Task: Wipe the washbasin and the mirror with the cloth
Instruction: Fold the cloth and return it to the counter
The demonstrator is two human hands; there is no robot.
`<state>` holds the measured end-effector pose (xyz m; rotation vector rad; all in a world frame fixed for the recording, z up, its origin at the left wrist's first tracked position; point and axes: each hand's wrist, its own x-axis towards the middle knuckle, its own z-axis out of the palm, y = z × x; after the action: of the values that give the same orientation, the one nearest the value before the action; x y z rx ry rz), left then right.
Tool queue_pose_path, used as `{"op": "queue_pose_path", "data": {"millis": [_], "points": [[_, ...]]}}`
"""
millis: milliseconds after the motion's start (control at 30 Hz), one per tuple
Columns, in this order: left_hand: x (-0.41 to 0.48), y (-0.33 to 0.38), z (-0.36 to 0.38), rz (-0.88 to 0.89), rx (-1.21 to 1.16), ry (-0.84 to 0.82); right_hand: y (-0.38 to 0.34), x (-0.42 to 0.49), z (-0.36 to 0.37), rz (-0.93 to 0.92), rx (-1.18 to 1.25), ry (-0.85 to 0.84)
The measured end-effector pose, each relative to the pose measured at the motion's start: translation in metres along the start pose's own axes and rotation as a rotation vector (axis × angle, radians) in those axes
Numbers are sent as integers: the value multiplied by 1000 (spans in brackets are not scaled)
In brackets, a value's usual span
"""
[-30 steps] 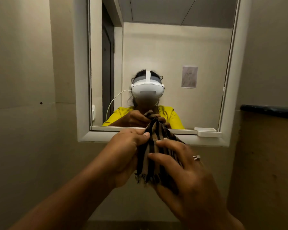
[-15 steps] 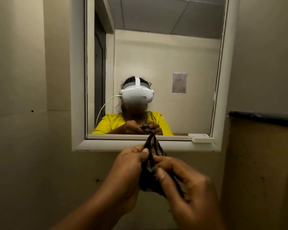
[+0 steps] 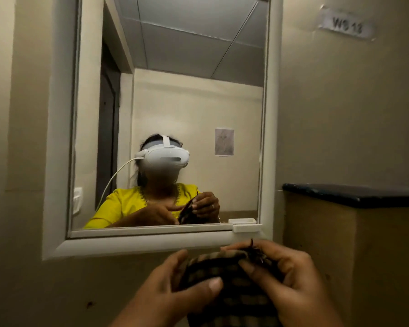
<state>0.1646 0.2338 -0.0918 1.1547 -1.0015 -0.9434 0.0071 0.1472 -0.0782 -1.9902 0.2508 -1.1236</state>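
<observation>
A dark striped cloth (image 3: 232, 284) is bunched between both hands just below the mirror. My left hand (image 3: 175, 293) holds its left side with the thumb laid across the front. My right hand (image 3: 291, 284) grips the upper right edge, fingers curled over the frayed end. The white-framed mirror (image 3: 198, 102) hangs on the wall in front of me and shows a person in a yellow top wearing a white headset, holding the cloth. The washbasin is out of view.
A small white tray (image 3: 246, 227) sits on the mirror frame's lower right ledge. A dark-topped partition (image 3: 354, 197) stands at the right, close to the frame. A label (image 3: 347, 27) is stuck on the wall above it.
The view has tilted up and shifted left, so more of the mirror shows. Both hands have dropped lower in the frame and gathered the hanging cloth into a wider bunch.
</observation>
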Motion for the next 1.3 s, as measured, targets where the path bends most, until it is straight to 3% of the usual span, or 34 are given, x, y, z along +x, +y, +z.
{"op": "queue_pose_path", "data": {"millis": [133,300,400,600,900,1067,1300], "points": [[19,1,7,50,99,-267,-13,3,-40,-55,35,-23],[39,21,44,106,180,-398,-26,5,-108,-2,101,-131],[49,44,81,149,205,-358,-35,6,-151,-9,85,-181],[77,86,154,234,313,-287,-53,25,-235,-5,-139,-89],[135,145,219,429,399,-180,-78,90,-311,42,-207,30],[180,149,223,597,482,-61,-50,133,-323,-36,-221,77],[244,97,211,716,635,95,26,162,-321,-47,-307,50]]}}
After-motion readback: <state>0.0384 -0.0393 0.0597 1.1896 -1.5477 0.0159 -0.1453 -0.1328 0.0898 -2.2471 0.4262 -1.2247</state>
